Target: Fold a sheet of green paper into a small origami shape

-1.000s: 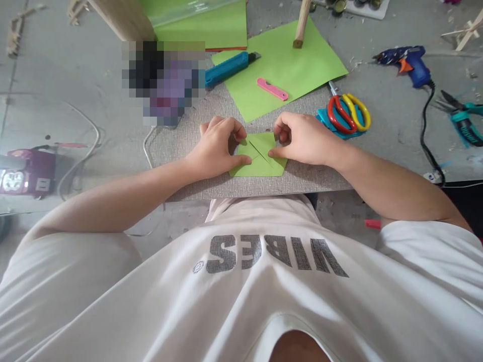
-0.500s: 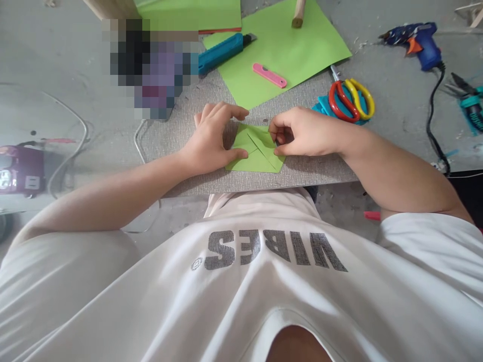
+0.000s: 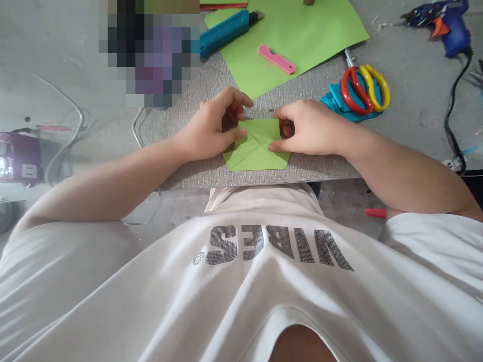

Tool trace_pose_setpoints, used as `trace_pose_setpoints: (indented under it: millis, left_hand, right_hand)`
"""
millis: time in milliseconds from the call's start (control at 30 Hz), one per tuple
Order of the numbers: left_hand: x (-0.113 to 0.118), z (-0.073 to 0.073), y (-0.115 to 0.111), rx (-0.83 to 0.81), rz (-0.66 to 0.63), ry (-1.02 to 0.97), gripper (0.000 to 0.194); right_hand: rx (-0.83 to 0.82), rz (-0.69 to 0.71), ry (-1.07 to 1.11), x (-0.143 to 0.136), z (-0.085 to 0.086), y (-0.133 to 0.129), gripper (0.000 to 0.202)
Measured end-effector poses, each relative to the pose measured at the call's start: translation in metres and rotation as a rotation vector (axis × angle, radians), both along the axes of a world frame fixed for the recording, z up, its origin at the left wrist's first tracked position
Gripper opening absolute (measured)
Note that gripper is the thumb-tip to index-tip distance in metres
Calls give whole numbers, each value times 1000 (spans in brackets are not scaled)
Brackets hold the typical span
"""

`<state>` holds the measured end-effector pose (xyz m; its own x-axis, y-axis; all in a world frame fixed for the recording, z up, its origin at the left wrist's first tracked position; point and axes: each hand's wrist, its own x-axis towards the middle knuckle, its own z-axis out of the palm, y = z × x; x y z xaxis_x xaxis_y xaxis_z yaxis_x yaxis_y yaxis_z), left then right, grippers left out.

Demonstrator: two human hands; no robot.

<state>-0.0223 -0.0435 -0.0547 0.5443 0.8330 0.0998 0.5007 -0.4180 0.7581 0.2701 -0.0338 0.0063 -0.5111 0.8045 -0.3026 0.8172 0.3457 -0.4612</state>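
A small piece of folded green paper (image 3: pixel 260 156) lies near the table's front edge, with diagonal creases and flaps on its face. My left hand (image 3: pixel 215 123) grips its left side, the thumb on top and the curled fingers at the upper left corner. On the right side, my right hand (image 3: pixel 302 125) pinches the paper, thumb on its face and fingers bent behind the edge. Beyond the hands lies a large green sheet (image 3: pixel 313 35) with a small pink cutter (image 3: pixel 277 59) on it. A teal utility knife (image 3: pixel 226 32) overlaps that sheet's left part.
Scissors with red and yellow handles (image 3: pixel 364 90) rest on a teal item (image 3: pixel 334 100) beside my right forearm. A blue glue gun (image 3: pixel 455 30) with a black cord is at the upper right. A purple object (image 3: pixel 18 156) stands at the far left.
Both hands have shifted slightly on the folded paper, and the left fingers are more curled. The paper's raised upper right flap now lies flatter. The view has moved, so the tools appear higher.
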Motion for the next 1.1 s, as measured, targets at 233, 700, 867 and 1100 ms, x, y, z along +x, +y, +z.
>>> trace_pose_setpoints:
  millis: [233, 700, 867, 1100]
  left_hand:
    - [-4, -3, 11, -27, -43, -150, 45]
    - [8, 14, -17, -14, -48, 69, 46]
    - [14, 3, -16, 199, -99, 138, 33]
    - [17, 3, -15, 328, -227, 201, 31]
  right_hand:
    - [-10, -12, 22, -1, -3, -2, 36]
    - [2, 28, 39, -3, -1, -7, 20]
    - [-81, 57, 124, -1, 0, -9, 24]
    - [-73, 193, 151, 0, 6, -10, 20]
